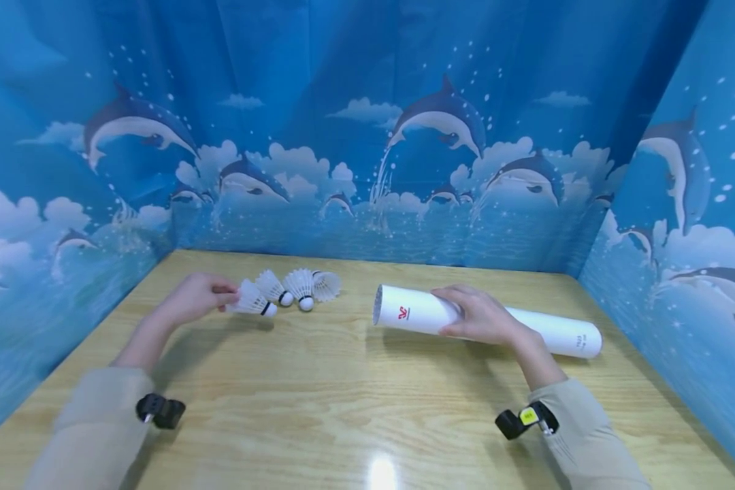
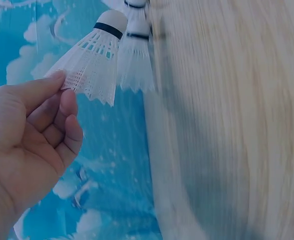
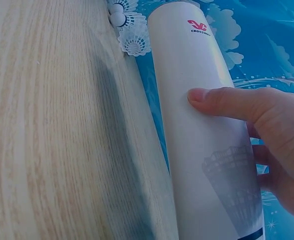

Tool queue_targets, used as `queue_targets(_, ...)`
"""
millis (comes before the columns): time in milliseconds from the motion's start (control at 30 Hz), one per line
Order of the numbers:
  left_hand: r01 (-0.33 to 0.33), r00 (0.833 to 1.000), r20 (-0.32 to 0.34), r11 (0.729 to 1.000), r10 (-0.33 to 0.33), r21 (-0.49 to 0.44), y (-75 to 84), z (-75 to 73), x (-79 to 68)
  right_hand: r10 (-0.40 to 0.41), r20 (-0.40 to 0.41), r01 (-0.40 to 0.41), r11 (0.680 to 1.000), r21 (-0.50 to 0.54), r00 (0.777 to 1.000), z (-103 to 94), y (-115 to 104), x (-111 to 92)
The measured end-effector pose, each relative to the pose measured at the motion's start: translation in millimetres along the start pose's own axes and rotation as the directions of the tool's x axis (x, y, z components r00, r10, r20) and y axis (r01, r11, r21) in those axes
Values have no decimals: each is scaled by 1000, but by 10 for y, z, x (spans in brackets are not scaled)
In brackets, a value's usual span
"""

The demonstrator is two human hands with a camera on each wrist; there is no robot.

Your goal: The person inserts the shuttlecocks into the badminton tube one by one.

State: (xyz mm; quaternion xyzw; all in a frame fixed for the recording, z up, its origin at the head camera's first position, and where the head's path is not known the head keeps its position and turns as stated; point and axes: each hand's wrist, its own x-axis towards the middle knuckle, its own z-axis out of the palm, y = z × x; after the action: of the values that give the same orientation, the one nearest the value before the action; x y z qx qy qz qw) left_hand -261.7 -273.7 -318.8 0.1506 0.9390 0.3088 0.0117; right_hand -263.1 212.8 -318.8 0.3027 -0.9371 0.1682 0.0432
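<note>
My left hand [image 1: 199,298] pinches a white shuttlecock [image 1: 251,299] by the rim of its skirt, between thumb and fingers. Its cork end, with a dark band, points away from the hand in the left wrist view [image 2: 111,21]. My right hand [image 1: 479,314] grips a long white tube [image 1: 413,309] around its middle, the thumb [image 3: 207,100] lying across the near side. A red logo marks the tube near its left end, which faces the shuttlecocks. The right part of the tube slopes down toward the tabletop.
Beyond the left hand, three more shuttlecocks [image 1: 299,282] lie close together on the wooden table [image 1: 318,395]. One of them turns its open skirt [image 1: 327,286] to the right. Blue curtains [image 1: 343,136] printed with dolphins stand along the table's back and sides.
</note>
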Motion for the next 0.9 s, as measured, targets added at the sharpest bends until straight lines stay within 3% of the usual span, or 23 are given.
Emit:
queue_targets(433, -31, 998, 47, 998, 34, -52, 419, 225, 149, -4, -10, 3, 1000, -12, 1000, 10, 9, 0)
queue_targets(900, -131, 991, -6, 988, 131, -76, 662, 491, 277, -24, -15, 23, 1000, -18, 1000, 26, -8, -11)
